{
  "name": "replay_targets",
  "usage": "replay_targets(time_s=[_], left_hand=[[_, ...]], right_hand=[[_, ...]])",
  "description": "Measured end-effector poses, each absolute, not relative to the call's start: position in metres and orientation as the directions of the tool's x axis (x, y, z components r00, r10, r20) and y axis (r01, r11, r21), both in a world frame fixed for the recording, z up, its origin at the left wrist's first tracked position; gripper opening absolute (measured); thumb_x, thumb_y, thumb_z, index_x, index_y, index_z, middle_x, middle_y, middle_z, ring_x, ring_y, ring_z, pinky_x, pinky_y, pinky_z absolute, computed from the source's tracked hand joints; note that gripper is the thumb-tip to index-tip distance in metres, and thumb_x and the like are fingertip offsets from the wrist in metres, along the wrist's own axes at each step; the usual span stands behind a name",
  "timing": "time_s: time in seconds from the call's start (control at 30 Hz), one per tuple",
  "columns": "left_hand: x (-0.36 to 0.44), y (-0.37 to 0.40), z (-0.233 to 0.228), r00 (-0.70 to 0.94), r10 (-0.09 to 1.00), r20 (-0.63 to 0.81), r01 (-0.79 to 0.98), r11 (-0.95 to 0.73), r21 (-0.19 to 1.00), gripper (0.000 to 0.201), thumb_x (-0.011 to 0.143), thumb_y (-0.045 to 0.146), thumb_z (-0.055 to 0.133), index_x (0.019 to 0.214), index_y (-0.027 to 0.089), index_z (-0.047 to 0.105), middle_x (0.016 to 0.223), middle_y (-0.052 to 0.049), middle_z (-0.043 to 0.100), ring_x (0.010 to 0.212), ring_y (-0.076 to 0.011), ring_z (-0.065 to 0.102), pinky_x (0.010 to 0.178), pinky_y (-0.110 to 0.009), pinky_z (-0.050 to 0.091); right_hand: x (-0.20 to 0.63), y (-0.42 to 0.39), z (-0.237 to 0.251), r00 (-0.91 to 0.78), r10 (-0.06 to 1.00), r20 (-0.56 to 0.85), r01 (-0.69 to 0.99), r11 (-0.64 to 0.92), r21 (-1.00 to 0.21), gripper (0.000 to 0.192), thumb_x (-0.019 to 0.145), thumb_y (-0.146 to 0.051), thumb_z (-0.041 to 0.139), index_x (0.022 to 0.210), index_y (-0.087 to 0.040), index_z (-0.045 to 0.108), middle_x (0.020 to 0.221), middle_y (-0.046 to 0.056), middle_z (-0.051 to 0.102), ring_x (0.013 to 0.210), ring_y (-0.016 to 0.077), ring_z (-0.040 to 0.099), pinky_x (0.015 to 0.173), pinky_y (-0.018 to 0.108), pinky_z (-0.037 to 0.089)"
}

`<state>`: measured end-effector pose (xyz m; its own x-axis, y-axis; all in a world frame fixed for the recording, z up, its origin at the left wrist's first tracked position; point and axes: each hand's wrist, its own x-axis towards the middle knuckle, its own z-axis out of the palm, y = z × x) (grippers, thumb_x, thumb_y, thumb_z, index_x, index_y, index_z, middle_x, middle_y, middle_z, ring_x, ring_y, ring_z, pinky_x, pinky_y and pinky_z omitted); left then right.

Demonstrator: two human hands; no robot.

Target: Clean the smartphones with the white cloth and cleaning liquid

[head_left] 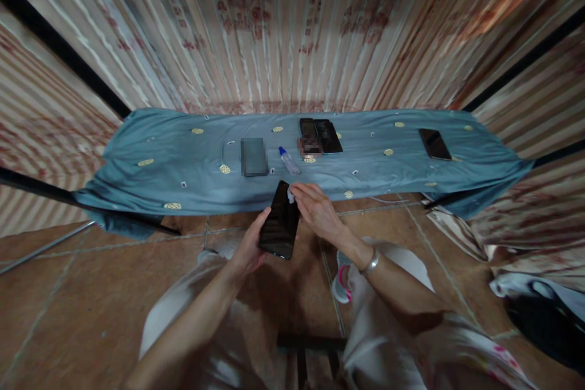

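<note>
A black smartphone [280,225] with a dark, glossy screen lies tilted in my left hand [250,245], whose fingers wrap around its side and underside. My right hand [315,210] pinches a small white wipe [291,195] against the upper right part of the screen. Just beyond the phone, on the cloth, lies a clear bottle [290,162] with a blue cap. Left of the bottle sits a flat, dark rectangular item [254,156], blurred by pixelation.
A blue patterned cloth [205,189] covers the low table. Several dark devices [328,136] lie near its back middle, partly pixelated. Another dark phone or tablet [435,144] rests at the right. Striped curtains [283,30] hang behind, and black poles [59,42] flank the table.
</note>
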<state>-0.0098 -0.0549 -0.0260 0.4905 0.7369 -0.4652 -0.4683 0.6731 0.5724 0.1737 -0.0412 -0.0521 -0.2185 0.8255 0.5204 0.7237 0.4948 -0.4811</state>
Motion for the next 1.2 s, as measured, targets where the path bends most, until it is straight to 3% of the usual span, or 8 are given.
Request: replay_targets(time_s=[0.33,0.5,0.67,0.87,1.07,1.2], left_hand=[[-0.014,-0.055,-0.037,0.41,0.755,-0.512,-0.523,0.655,0.546,0.029,0.092,0.029,0.053,0.111,0.013,0.068,0.101,-0.008,0.075,0.101,-0.0246,0.069,0.093,-0.042,0.054],[-0.017,-0.045,-0.045,0.258,0.828,-0.497,-0.64,0.532,0.554,0.023,0.092,0.024,0.051,0.096,0.014,0.071,0.089,-0.004,0.074,0.102,-0.0173,0.068,0.097,-0.029,0.049],[-0.024,-0.037,-0.044,0.141,0.829,-0.541,-0.651,0.49,0.58,0.025,0.093,0.02,0.048,0.08,0.017,0.069,0.063,0.004,0.064,0.075,-0.0091,0.067,0.08,-0.017,0.051],[-0.04,-0.027,-0.034,0.197,0.804,-0.562,-0.618,0.547,0.565,0.038,0.094,0.035,0.048,0.066,0.015,0.064,0.06,0.001,0.064,0.057,-0.009,0.062,0.063,-0.018,0.051],[-0.049,-0.021,-0.024,0.205,0.843,-0.497,-0.628,0.503,0.595,0.051,0.095,0.045,0.04,0.085,0.008,0.072,0.076,-0.01,0.074,0.065,-0.0148,0.069,0.069,-0.024,0.056],[-0.053,-0.015,-0.022,0.148,0.859,-0.49,-0.669,0.451,0.59,0.048,0.096,0.045,0.041,0.086,0.01,0.072,0.075,-0.007,0.075,0.06,-0.0145,0.068,0.064,-0.025,0.056]], right_hand=[[0.136,-0.033,-0.048,-0.267,0.775,0.573,0.68,0.572,-0.458,0.04,0.098,-0.016,0.035,0.131,-0.017,0.058,0.13,0.013,0.061,0.123,0.0241,0.052,0.106,0.045,0.047],[0.111,-0.045,-0.047,-0.362,0.704,0.611,0.633,0.667,-0.394,0.04,0.096,-0.012,0.036,0.13,-0.01,0.057,0.128,0.017,0.061,0.125,0.0251,0.05,0.107,0.043,0.047],[0.091,-0.055,-0.04,-0.381,0.656,0.651,0.6,0.712,-0.366,0.041,0.094,-0.008,0.036,0.13,-0.009,0.056,0.126,0.016,0.062,0.124,0.0254,0.051,0.108,0.039,0.047],[0.08,-0.065,-0.031,-0.449,0.631,0.633,0.545,0.755,-0.365,0.041,0.094,-0.008,0.04,0.133,-0.009,0.053,0.127,0.016,0.061,0.127,0.0242,0.05,0.109,0.041,0.047],[0.081,-0.068,-0.03,-0.534,0.573,0.622,0.532,0.799,-0.279,0.041,0.095,-0.008,0.038,0.134,-0.01,0.05,0.125,0.014,0.063,0.123,0.0241,0.054,0.106,0.042,0.05],[0.087,-0.066,-0.035,-0.582,0.545,0.603,0.513,0.822,-0.247,0.044,0.094,-0.008,0.039,0.137,-0.009,0.047,0.127,0.015,0.062,0.125,0.0254,0.053,0.108,0.043,0.048]])
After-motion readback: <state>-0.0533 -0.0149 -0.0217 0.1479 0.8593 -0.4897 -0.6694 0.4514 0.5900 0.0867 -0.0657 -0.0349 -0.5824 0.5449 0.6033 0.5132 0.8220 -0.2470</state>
